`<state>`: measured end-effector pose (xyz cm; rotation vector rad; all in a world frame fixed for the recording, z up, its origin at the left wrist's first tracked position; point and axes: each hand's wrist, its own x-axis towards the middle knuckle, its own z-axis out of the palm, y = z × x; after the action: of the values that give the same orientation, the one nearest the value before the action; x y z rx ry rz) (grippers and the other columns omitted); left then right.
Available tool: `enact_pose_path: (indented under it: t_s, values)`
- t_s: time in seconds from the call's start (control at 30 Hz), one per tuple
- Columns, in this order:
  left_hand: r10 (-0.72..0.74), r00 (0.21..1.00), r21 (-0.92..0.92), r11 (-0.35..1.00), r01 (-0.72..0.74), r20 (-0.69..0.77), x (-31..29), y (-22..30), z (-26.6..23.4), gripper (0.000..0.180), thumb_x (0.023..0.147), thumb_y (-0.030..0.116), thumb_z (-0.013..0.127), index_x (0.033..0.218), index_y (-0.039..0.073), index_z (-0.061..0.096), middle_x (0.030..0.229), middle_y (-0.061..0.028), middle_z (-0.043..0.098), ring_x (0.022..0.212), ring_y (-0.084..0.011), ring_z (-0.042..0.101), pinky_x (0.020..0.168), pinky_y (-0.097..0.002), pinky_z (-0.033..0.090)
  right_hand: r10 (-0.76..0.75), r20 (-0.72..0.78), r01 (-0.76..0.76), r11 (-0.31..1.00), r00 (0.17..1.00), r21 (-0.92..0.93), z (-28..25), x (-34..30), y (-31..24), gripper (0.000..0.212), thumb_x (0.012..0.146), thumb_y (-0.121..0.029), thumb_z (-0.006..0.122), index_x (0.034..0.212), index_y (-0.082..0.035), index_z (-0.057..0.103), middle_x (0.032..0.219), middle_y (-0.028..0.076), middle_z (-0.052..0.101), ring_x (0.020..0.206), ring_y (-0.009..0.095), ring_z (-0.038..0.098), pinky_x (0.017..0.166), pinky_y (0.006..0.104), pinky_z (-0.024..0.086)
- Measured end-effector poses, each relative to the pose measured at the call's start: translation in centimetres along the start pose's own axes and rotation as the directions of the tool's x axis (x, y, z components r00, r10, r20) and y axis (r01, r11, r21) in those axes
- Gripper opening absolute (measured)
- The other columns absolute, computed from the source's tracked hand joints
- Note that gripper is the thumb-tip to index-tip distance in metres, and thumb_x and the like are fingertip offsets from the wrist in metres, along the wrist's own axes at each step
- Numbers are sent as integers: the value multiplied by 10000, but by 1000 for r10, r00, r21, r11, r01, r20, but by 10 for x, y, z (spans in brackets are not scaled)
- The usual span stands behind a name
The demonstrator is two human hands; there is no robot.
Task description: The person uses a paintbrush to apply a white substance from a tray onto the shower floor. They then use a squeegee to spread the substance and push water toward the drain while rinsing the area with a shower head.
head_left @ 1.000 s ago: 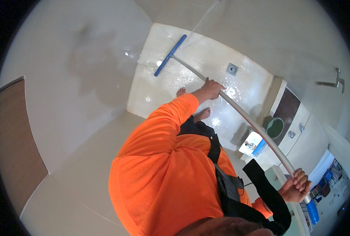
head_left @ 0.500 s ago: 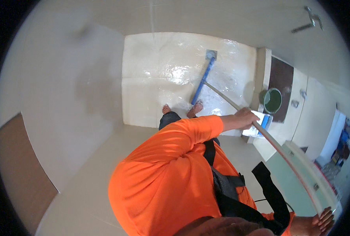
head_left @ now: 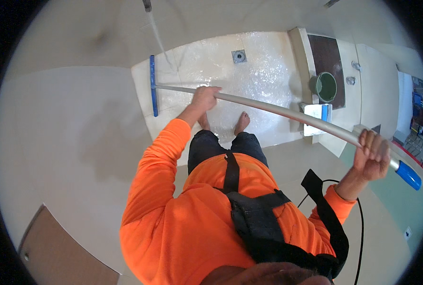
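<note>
A floor squeegee (head_left: 153, 90) with a long blue head and a pale metal pole stretches across the view. Its head is at the left end of the wet tiled floor (head_left: 197, 61), close to the wall. My left hand (head_left: 205, 99) is wrapped round the pole partway up from the head. Higher on the pole, at the right, my right hand (head_left: 373, 154) grips it just below the blue end grip (head_left: 408, 175). A square floor drain (head_left: 238, 56) lies in the tiles beyond my bare feet.
Water runs from a tap (head_left: 147, 4) at the upper left. On the right, a green bucket (head_left: 325, 87) stands by a low ledge (head_left: 304, 52), near a white-and-blue container (head_left: 317, 115). Walls close in on the left and far sides. A brown door (head_left: 62, 251) is at lower left.
The squeegee head has swung left from beside the drain to the left wall. Both hands have moved with the pole, which now lies flatter across the view. The running tap has come into view.
</note>
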<state>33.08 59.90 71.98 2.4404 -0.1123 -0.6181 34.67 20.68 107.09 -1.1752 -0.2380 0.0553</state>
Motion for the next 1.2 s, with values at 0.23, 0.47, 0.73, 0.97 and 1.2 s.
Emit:
enact_pose_path:
  t_s: [0.23, 0.47, 0.73, 0.97, 1.2]
  values:
    - [-52, 991, 56, 997, 45, 126, -15, -108, -30, 438, 762, 50, 545, 1164, 198, 637, 1050, -147, 653, 973, -316, 610, 899, -398, 467, 100, -23, -100, 995, 995, -9, 95, 6, 73, 312, 936, -228, 382, 629, -171, 387, 617, -16, 392, 658, 145, 420, 736, 352, 346]
    - [-63, 993, 90, 994, 54, 104, -24, -131, -21, 396, 801, 62, 542, 1159, 202, 639, 1033, -152, 651, 988, -309, 600, 931, -398, 438, 102, -116, -111, 991, 988, -77, 131, -13, 88, 332, 904, -191, 384, 576, -155, 353, 554, -4, 381, 580, 156, 413, 679, 367, 380]
    - [-106, 993, 44, 994, 104, 43, -41, -124, 28, 363, 811, 117, 543, 1148, 209, 642, 1061, -148, 634, 1052, -306, 571, 949, -434, 418, 97, -84, -108, 984, 992, -142, 105, -62, 74, 336, 904, -205, 386, 574, -156, 349, 558, -2, 401, 583, 154, 411, 675, 370, 380]
    - [57, 998, 15, 998, -57, 6, -49, -16, 111, 464, 738, 56, 558, 1173, 206, 621, 1049, -153, 638, 980, -332, 601, 867, -455, 469, -5, -63, -2, 993, 998, -121, 24, -113, -11, 310, 915, -244, 385, 610, -190, 371, 543, -46, 333, 537, 120, 325, 617, 317, 313]
    - [207, 978, -176, 964, -199, 27, -76, 171, 157, 500, 706, 41, 585, 1184, 184, 606, 1017, -97, 663, 943, -324, 607, 858, -443, 467, 38, 194, 20, 957, 980, -290, -43, -144, -178, 281, 903, -318, 385, 709, -135, 477, 643, 6, 479, 657, 141, 486, 735, 356, 392]
